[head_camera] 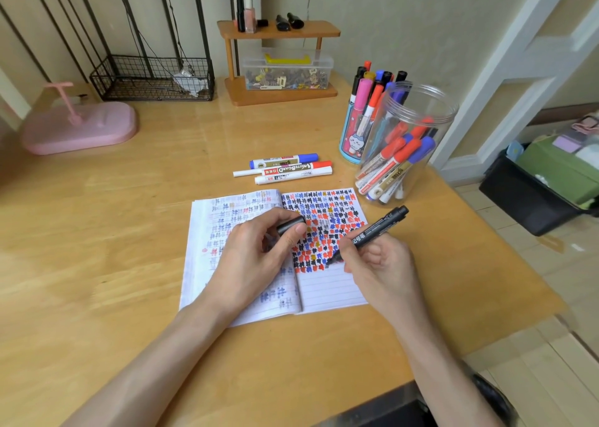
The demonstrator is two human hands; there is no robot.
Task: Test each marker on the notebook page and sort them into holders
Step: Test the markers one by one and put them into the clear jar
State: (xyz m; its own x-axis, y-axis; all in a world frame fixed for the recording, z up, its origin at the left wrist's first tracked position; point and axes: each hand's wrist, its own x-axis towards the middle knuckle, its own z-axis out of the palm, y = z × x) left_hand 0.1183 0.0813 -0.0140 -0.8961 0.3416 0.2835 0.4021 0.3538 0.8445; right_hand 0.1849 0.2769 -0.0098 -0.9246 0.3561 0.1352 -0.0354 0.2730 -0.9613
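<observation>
An open notebook (327,293) lies on the wooden table, its right page filled with red, blue and black marks. My right hand (376,261) grips a black marker (376,228) with its tip touching the page at the end of the lowest row of marks. My left hand (256,251) rests on the notebook's fold and holds the black cap (290,225). Several loose markers (285,167) lie beyond the notebook. A clear jar (421,108) holding several markers and a blue cartoon cup (351,134) with upright markers stand at the right.
A wooden shelf (278,31) with a clear box of small items stands at the back. A wire basket (152,76) and a pink case (81,128) sit at the back left. The table's right edge drops to the floor, where a black bin (531,199) stands.
</observation>
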